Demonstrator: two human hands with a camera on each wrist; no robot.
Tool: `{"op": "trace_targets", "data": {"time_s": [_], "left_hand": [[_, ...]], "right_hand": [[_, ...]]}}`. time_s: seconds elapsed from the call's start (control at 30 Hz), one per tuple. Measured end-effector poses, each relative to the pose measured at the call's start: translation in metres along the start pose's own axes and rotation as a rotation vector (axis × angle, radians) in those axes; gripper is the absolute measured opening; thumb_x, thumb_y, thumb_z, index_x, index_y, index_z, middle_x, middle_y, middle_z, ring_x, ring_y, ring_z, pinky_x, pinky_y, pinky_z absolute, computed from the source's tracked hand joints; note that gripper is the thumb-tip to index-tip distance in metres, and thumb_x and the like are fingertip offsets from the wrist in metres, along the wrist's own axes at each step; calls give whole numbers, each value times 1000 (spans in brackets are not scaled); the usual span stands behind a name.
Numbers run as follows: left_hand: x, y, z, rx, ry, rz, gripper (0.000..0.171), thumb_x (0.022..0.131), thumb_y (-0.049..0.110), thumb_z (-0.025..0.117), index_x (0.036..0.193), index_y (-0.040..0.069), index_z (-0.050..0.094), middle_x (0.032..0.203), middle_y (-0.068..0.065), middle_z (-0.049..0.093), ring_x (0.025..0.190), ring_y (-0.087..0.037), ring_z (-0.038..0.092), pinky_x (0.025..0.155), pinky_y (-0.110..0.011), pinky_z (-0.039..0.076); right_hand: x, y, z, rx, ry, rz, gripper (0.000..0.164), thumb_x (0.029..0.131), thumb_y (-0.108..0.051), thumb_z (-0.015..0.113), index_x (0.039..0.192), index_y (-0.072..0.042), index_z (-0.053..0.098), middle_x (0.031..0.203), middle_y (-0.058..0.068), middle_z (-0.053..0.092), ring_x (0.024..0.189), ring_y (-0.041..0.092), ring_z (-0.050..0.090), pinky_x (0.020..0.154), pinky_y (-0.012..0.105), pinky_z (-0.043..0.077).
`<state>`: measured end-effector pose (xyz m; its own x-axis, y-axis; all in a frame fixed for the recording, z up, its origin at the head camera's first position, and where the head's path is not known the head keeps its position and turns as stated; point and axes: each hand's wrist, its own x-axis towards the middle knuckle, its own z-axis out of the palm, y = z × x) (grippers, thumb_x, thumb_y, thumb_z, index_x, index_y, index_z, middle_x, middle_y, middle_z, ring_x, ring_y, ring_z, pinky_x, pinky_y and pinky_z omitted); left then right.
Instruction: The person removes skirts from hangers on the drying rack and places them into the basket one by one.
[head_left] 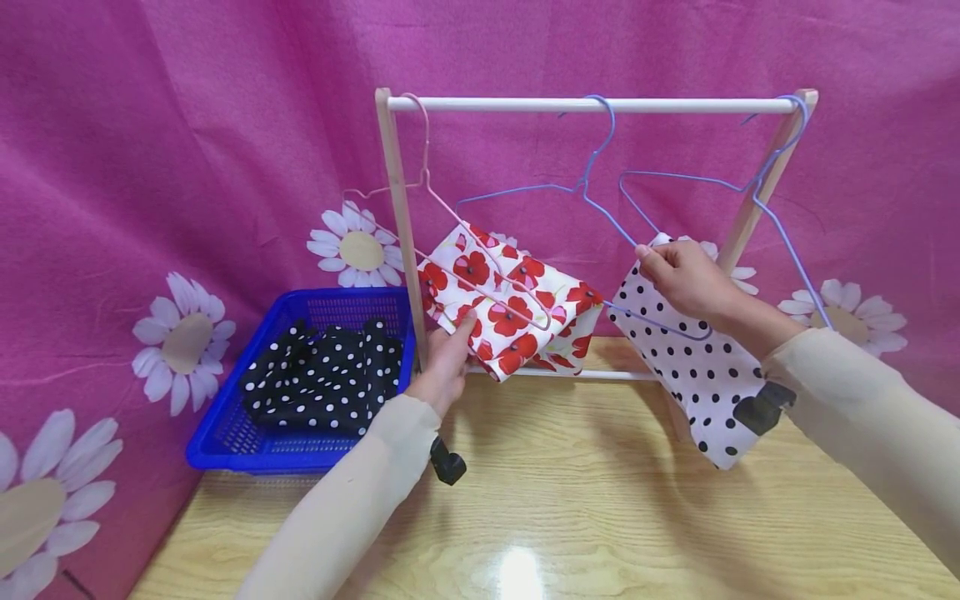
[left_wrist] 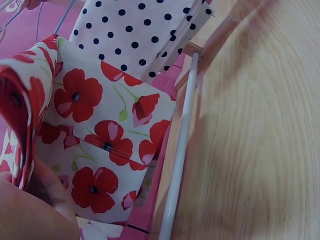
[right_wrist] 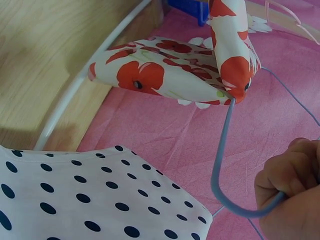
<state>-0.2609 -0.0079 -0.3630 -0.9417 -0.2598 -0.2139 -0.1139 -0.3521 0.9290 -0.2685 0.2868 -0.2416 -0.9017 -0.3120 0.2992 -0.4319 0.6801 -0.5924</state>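
Note:
My left hand point(head_left: 444, 367) grips the lower left edge of a white cloth with red poppies point(head_left: 510, 317). The cloth is draped over the lower bar of the middle blue wire hanger point(head_left: 612, 125), folded with its flaps hanging on both sides. With thumb and curled fingers, my right hand point(head_left: 690, 279) holds that hanger by its right end; the blue wire point(right_wrist: 216, 170) shows bending into the fist in the right wrist view. Behind the right hand, a white cloth with black dots point(head_left: 678, 354) hangs from the right-hand blue hanger point(head_left: 783, 237).
A small rack with a white rail point(head_left: 495, 105) and wooden posts point(head_left: 397, 192) carries the hangers. An unladen pink hanger point(head_left: 427, 150) hangs at its left, in front of the poppy cloth. Left of the rack, a blue basket point(head_left: 247, 461) holds a black cloth with white dots point(head_left: 330, 383).

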Motion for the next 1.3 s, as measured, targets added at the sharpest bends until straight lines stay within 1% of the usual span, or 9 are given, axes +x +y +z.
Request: {"op": "trace_targets", "data": {"time_s": [0.13, 0.2, 0.27, 0.37, 0.5, 0.67, 0.9, 1.1, 1.3], "left_hand": [[-1, -2, 0, 13, -28, -4, 50, 100, 26, 64, 141, 7, 42, 134, -17, 64, 102, -20, 69, 84, -34, 61], [-1, -4, -1, 28, -57, -11, 51, 100, 24, 64, 141, 5, 41, 135, -19, 64, 106, -22, 69, 88, -36, 61], [-3, -5, -1, 43, -85, -17, 48, 100, 23, 64, 140, 3, 44, 135, -21, 64, 103, -20, 70, 85, -33, 62], [-5, -8, -3, 68, -128, -16, 42, 101, 22, 62, 136, 2, 52, 132, -23, 66, 93, -14, 72, 73, -24, 60], [-9, -11, -4, 92, -163, -9, 40, 101, 20, 63, 135, 3, 53, 130, -23, 67, 88, -12, 73, 67, -21, 59], [-15, -12, -6, 100, -194, -8, 40, 100, 16, 63, 136, 3, 53, 128, -23, 68, 84, -10, 72, 68, -21, 60], [-19, -14, -11, 117, -217, -27, 44, 98, 16, 66, 139, 9, 49, 131, -19, 67, 92, -12, 73, 75, -24, 61], [-22, -17, -13, 164, -220, -37, 46, 96, 19, 70, 137, 8, 51, 127, -19, 69, 89, -11, 73, 73, -23, 61], [-27, -21, -12, 170, -249, -17, 45, 98, 18, 67, 138, 5, 50, 131, -22, 67, 103, -23, 75, 87, -34, 62]], "right_hand": [[1, 0, 0, 34, 0, -7, 52, 111, -24, 38, 61, -6, 42, 53, -6, 31, 49, 5, 29, 44, 25, 25], [1, 0, 1, 48, 0, -5, 52, 110, -23, 39, 61, -7, 41, 52, -7, 30, 49, 4, 29, 44, 24, 25], [1, 0, 1, 56, -2, -3, 52, 111, -24, 38, 61, -8, 41, 52, -7, 30, 49, 4, 28, 44, 24, 25], [2, 1, 2, 59, -1, -3, 53, 111, -26, 38, 61, -9, 41, 52, -8, 30, 50, 4, 28, 44, 24, 24], [3, 2, 2, 65, -3, 2, 53, 111, -26, 38, 61, -9, 41, 52, -8, 31, 49, 4, 28, 44, 24, 25], [5, 5, 1, 84, -38, 25, 53, 111, -29, 37, 61, -10, 41, 53, -7, 32, 49, 5, 30, 43, 24, 26], [7, 8, -1, 94, -73, 75, 53, 110, -35, 37, 64, -10, 43, 55, -6, 35, 52, 7, 33, 45, 25, 30], [10, 9, -2, 104, -81, 85, 54, 110, -36, 39, 63, -9, 42, 53, -7, 35, 50, 7, 33, 44, 26, 31], [10, 9, -2, 104, -91, 110, 54, 109, -39, 39, 64, -10, 43, 53, -7, 35, 51, 7, 34, 45, 25, 31]]}}
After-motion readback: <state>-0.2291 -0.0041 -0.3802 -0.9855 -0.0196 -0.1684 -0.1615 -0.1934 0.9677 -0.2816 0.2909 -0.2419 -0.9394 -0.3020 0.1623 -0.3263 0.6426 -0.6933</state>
